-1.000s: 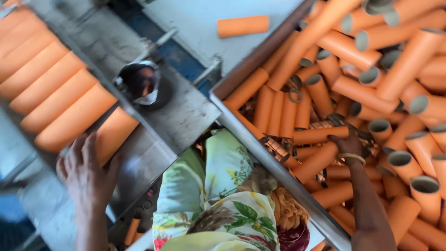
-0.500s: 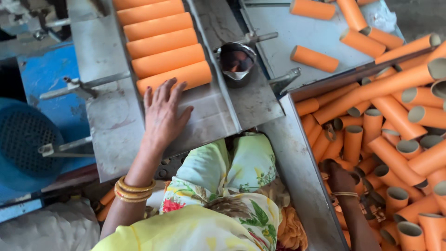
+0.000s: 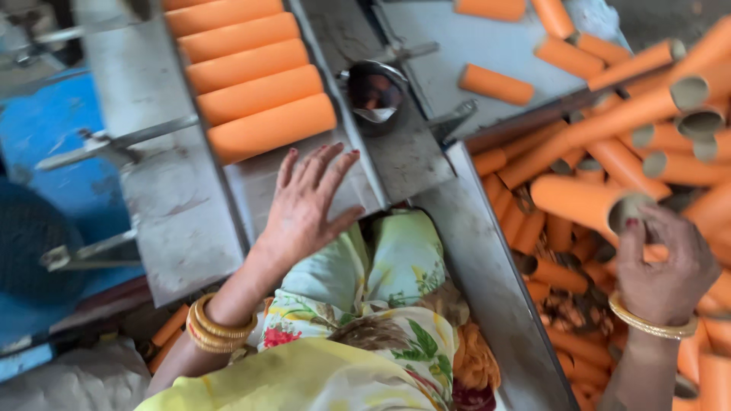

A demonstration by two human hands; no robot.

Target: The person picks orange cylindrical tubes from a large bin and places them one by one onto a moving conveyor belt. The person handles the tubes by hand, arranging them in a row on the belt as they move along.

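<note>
Since half a second ago, the right hand (image 3: 664,266) has risen out of the bin (image 3: 487,251) and now grips the open end of an orange tube (image 3: 579,199), fingers curled round its rim; the left hand (image 3: 308,202) has barely shifted, lying flat and spread on the grey metal tray (image 3: 164,205) with nothing in it, fingertips just short of the nearest tube of the tube row (image 3: 251,84). That row fills the tray above the left hand, five or so tubes lying side by side and touching; a small dark cup (image 3: 375,95) sits to the right of the tray, near its edge. The gripped tube lies tilted across the heap of loose tubes in the bin, well to the right of the tray; a second grey surface (image 3: 457,46) beyond the cup carries a few scattered tubes.

My judgement of the risks: the grip is on the tube's rim only, so the long end could swing and knock neighbours in the heap; swept leftward toward the tray, the tube might clip the cup or the metal brackets (image 3: 453,122) beside it; a hard nudge from the left hand could roll the row out of line.
</note>
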